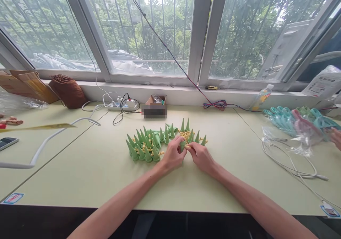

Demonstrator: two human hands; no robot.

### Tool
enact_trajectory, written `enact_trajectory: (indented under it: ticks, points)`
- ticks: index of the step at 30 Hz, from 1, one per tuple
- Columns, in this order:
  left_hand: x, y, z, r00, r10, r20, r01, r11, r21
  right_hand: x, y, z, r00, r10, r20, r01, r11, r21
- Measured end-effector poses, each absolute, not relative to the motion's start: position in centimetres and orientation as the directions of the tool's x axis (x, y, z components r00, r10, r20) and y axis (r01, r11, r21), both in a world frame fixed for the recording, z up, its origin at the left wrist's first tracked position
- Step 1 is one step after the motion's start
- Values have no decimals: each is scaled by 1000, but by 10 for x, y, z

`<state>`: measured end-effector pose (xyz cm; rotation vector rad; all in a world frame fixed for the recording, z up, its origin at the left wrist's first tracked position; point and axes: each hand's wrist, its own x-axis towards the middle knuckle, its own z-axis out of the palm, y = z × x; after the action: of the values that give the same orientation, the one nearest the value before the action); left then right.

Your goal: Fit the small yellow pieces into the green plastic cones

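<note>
My left hand (174, 153) pinches a green cone (182, 145) above the middle of the table. Meeting it from the other side, my right hand (199, 155) grips a small yellow piece (188, 146) at the cone, its fingertips close together. To the left stands a cluster of green cones (141, 155) with small yellow pieces (146, 147) among them. More green cones (197, 137) stand behind and right of my hands, around a pile of yellow pieces (185, 135). Where exactly the yellow piece meets the cone is partly hidden by my fingers.
A small box (156, 100), a power strip (122, 105) and a coiled cable (215, 105) lie along the back. White cables (293, 164) and bagged plastic items (301, 121) are at right, near another person's hand (336, 137). A phone (7, 143) lies far left.
</note>
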<state>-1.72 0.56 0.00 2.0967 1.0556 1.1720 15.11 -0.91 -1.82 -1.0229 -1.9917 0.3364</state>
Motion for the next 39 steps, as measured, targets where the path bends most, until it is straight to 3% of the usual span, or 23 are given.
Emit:
enact_trajectory:
  ticks: [11,24,31,39]
  points:
    - [-17,3,0,351,806,476,386,-588,710,151,-11,-16,-312,745,590,599,636,-487]
    - [-17,1,0,361,807,467,374,-584,721,152,-11,-13,-308,768,562,580,619,-530]
    - [-18,4,1,348,822,450,438,-567,697,155,-11,-9,-397,776,491,548,629,-551]
    - [-19,4,2,378,833,405,422,-544,725,153,-11,-15,-388,769,509,606,629,-488]
